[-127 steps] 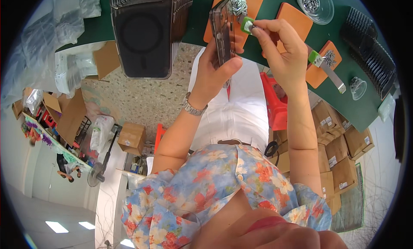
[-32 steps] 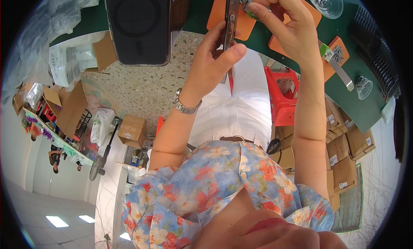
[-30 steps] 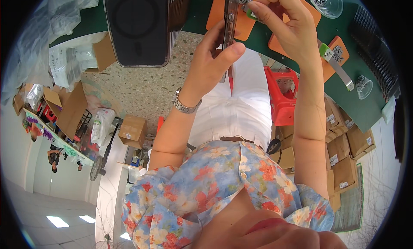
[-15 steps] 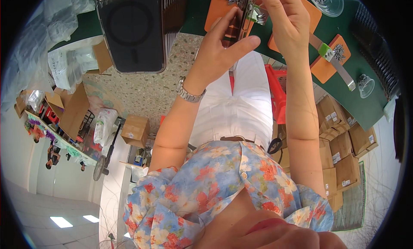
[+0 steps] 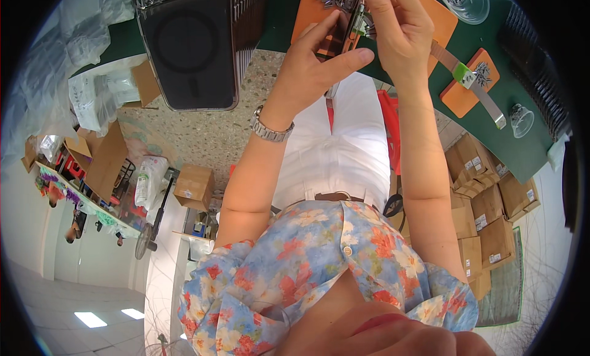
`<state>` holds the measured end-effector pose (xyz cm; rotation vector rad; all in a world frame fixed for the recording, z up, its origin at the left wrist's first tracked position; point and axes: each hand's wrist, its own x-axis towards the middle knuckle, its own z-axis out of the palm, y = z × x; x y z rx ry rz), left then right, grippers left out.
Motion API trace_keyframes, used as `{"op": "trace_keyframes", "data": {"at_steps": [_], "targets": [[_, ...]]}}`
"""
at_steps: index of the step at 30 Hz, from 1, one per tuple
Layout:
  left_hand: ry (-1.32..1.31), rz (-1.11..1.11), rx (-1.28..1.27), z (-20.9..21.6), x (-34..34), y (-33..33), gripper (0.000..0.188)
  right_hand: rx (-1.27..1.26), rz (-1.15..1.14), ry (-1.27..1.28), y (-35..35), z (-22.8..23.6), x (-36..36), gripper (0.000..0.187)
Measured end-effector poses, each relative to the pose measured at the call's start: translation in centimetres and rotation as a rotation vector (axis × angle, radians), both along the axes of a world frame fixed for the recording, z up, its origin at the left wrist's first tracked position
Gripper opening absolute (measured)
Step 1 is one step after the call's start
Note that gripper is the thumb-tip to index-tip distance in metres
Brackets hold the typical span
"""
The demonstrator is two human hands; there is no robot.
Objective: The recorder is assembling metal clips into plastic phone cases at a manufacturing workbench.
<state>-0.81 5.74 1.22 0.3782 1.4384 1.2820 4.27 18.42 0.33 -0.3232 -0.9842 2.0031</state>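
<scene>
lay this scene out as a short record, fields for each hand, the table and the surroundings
left hand: holding a phone case, its narrow side toward the camera
right hand: close beside the case, next to a partly hidden green-and-silver piece; exact grip unclear
table left: stack of dark-backed cases
table right: small orange board with metal pieces, green-banded metal strip, small clear cup, clear bowl of metal bits
surroundings: cardboard boxes at right

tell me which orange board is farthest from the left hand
The rightmost orange board, beside the small clear cup; the other two sit closer to the left hand.
</scene>
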Motion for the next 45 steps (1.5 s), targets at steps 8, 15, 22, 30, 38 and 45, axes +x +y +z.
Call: {"op": "trace_keyframes", "data": {"at_steps": [8,15,22,30,38,45], "targets": [[0.030,0.045,-0.006,-1.0,0.5,0.0,0.080,0.191,0.020,-0.242,0.0,-1.4,1.8,0.018],[-0.054,0.042,-0.022,-0.2,0.3,-0.3,0.080,0.246,0.095,-0.771,-0.3,2.0,1.9,0.017],[-0.028,0.037,-0.014,0.1,-0.2,-0.8,0.080,0.216,0.114,-0.623,-0.4,1.2,1.2,0.019],[-0.020,0.064,-0.040,-0.7,-0.3,-0.7,0.078,0.267,0.078,-0.650,-0.8,0.4,1.9,0.019],[-0.110,0.097,-0.020,-1.6,-0.9,0.0,0.076,0.236,0.054,-0.607,-0.5,-0.3,0.7,0.020],[0.059,0.139,0.025,-1.5,-0.2,0.3,0.070,0.160,0.089,-0.539,-0.5,0.2,0.9,0.029]]}}
